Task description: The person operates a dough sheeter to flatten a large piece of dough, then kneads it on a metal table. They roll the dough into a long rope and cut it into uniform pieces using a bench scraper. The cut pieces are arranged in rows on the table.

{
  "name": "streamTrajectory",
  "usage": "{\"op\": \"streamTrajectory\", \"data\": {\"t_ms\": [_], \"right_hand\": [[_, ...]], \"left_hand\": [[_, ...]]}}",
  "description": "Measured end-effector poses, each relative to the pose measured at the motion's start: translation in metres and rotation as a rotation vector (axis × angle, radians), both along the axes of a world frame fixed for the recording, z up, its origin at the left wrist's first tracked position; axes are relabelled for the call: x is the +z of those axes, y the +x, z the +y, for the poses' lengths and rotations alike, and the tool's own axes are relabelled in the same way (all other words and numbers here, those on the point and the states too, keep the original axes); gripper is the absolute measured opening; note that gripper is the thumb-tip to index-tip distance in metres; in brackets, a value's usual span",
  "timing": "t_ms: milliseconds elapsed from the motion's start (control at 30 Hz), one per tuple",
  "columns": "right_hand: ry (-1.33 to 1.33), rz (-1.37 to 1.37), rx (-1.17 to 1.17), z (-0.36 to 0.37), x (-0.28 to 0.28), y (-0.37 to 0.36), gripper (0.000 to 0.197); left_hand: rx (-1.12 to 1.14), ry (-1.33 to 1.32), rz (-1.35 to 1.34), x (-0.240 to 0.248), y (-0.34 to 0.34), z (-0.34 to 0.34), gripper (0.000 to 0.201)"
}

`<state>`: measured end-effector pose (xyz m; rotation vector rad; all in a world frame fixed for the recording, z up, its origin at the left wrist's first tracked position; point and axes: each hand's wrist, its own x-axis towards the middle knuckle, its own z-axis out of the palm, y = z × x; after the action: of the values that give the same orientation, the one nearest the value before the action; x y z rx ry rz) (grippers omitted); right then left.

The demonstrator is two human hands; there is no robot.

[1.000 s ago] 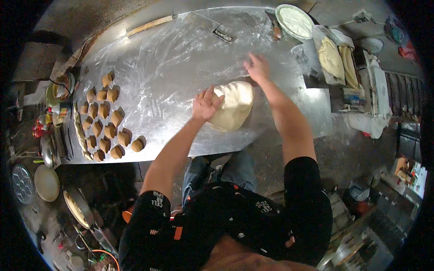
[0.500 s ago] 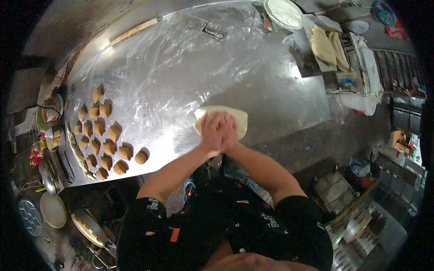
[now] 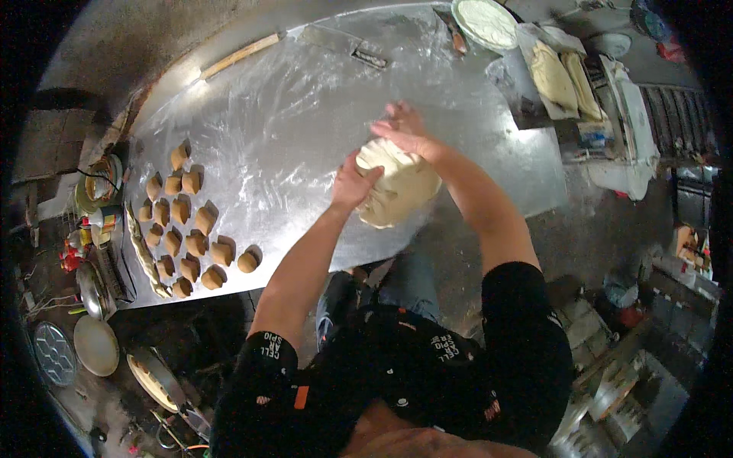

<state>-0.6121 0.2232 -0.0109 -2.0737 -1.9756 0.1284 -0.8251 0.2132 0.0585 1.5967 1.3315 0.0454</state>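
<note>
A pale, floury lump of dough [image 3: 397, 191] lies near the front edge of the metal table [image 3: 282, 137], its surface folded and uneven. My left hand [image 3: 355, 182] grips the left side of it, the thumb over the top and the other fingers along the outer edge. At the dough's far edge is my right hand [image 3: 405, 128], fingers stretched and partly apart, slightly blurred; its palm side is hidden. Several brown filling pieces [image 3: 196, 243] sit in loose rows on the left of the table.
A long dough strip [image 3: 143, 252] runs down the left edge. Along the back lie a wooden rolling pin [image 3: 243, 55], a scraper [image 3: 369, 58] and a white-filled bowl [image 3: 485, 23]. Folded yellowish dough pieces [image 3: 555, 80] rest at the far right. Pans [image 3: 97, 346] stand at lower left.
My hands were clasped together, pressing on the dough; now they are apart, the left on its left side and the right at its far edge. The dough has shifted right.
</note>
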Motion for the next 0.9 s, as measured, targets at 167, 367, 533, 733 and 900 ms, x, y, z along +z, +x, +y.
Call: {"op": "streamTrajectory", "data": {"t_ms": [167,367,533,733,900], "right_hand": [[-0.340,0.306,-0.004,-0.089,0.079,-0.080,0.075],[0.002,0.185,-0.133,-0.146,0.056,-0.133,0.075],[-0.183,0.427,-0.189,-0.026,0.035,-0.050,0.073],[-0.140,1.359,-0.146,0.016,0.009,0.076,0.063],[-0.277,0.256,-0.131,-0.026,0.023,0.028,0.072]], "left_hand": [[0.017,0.494,-0.405,-0.031,-0.033,-0.035,0.074],[-0.535,1.063,-0.268,-0.017,-0.021,-0.072,0.050],[-0.291,0.531,0.036,-0.023,0.084,0.058,0.046],[-0.025,-0.225,-0.090,-0.062,0.024,0.107,0.067],[0.226,-0.232,-0.144,-0.030,-0.009,0.019,0.056]]}}
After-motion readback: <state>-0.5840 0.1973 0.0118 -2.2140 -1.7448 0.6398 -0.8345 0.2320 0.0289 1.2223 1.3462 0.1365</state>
